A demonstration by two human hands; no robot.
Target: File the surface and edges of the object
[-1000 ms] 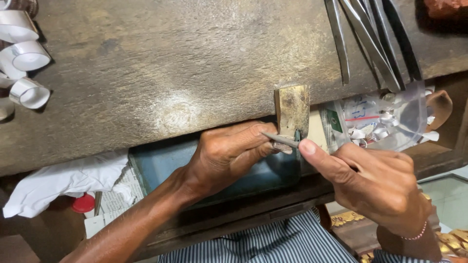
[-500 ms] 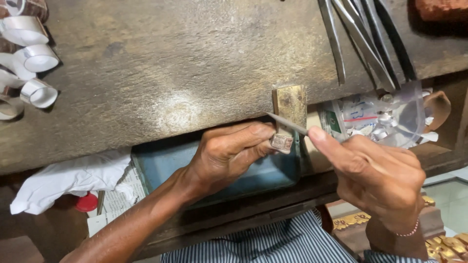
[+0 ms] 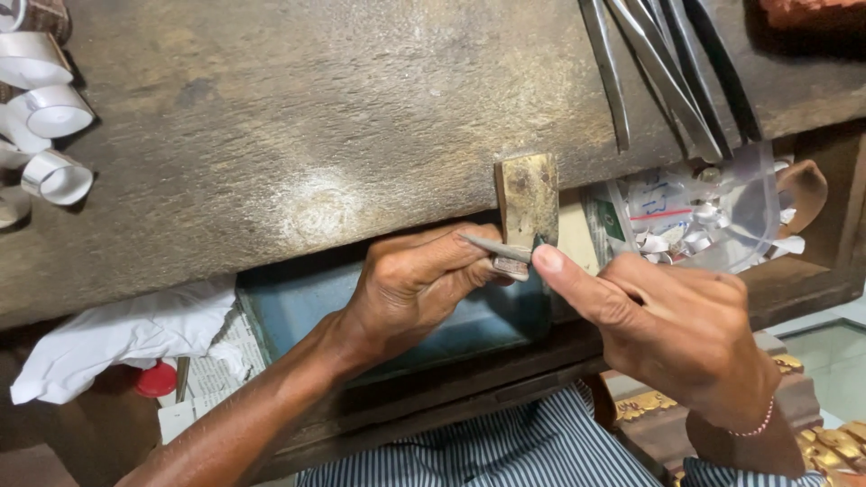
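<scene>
My left hand (image 3: 410, 289) pinches a small silver metal piece (image 3: 511, 266) against the wooden bench peg (image 3: 526, 198) that juts out from the front edge of the worn workbench (image 3: 298, 135). My right hand (image 3: 672, 329) grips a thin grey file (image 3: 494, 248), forefinger stretched along it, with the tip lying across the metal piece. Most of the metal piece is hidden by my left fingers.
Several long metal tongs and pliers (image 3: 663, 72) lie at the bench's back right. Silver strip coils (image 3: 45, 108) sit at the far left. A clear plastic bag (image 3: 695, 216) of scraps lies right of the peg. A blue tray (image 3: 307, 302) and white cloth (image 3: 117, 338) sit below the bench.
My right hand has pulled the file back and forth across the piece, ending slightly lower and closer to the left hand. The left hand has stayed at the peg.
</scene>
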